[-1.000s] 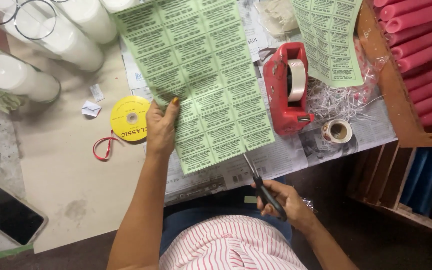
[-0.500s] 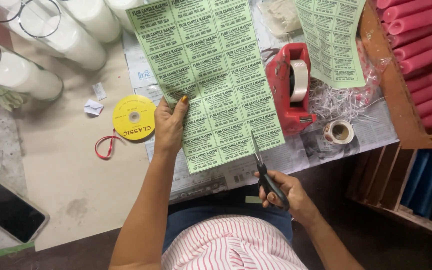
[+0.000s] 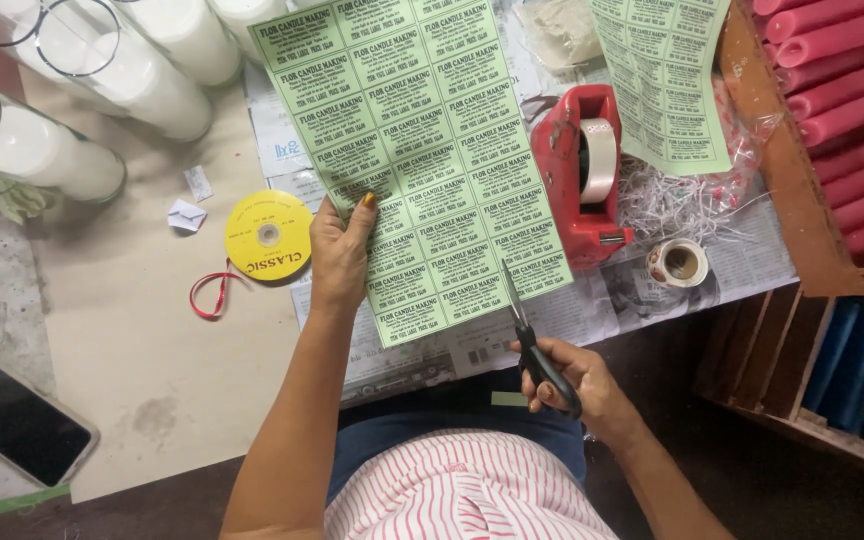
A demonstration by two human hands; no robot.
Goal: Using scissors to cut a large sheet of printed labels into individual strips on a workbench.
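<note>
My left hand (image 3: 340,250) holds the left edge of a green sheet of printed labels (image 3: 417,150), thumb on top. The sheet stretches up and away over the table. My right hand (image 3: 577,385) grips black-handled scissors (image 3: 532,340) near the table's front edge. Their blades point up at the sheet's bottom right edge and touch it. A small green strip (image 3: 508,399) lies on my lap below the scissors.
A red tape dispenser (image 3: 582,170) stands right of the sheet, a small tape roll (image 3: 678,263) beside it. A second green label sheet (image 3: 667,75) lies upper right. A yellow ribbon spool (image 3: 268,235), white glass candles (image 3: 47,150), pink candles (image 3: 842,90) and a phone (image 3: 17,425) surround me.
My left hand has slid the sheet slightly up and to the right. The scissors have shifted along the sheet's lower edge and stayed at it.
</note>
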